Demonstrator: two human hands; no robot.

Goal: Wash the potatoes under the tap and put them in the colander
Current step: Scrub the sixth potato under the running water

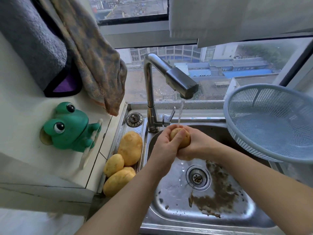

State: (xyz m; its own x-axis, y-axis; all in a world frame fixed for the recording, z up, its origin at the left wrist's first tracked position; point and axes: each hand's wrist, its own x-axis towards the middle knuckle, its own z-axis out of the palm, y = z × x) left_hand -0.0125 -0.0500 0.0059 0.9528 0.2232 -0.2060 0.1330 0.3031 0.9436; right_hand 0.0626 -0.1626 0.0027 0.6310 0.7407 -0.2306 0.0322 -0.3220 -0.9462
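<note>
Both my hands clasp one potato (186,136) under the water stream from the steel tap (182,82). My left hand (163,143) wraps its left side with the thumb across the front. My right hand (197,145) cups it from the right and below. Three more potatoes lie on the sink's left ledge: a large one (130,147), a smaller one (113,164) and one nearest me (118,181). A light blue mesh colander (271,121) sits tilted at the sink's right, nothing visible in it.
The steel sink (169,206) holds muddy water around the drain (197,178). A drain plug (134,119) lies behind the potatoes. A green frog holder (67,128) sticks to the left wall under hanging towels (94,56). A window lies behind.
</note>
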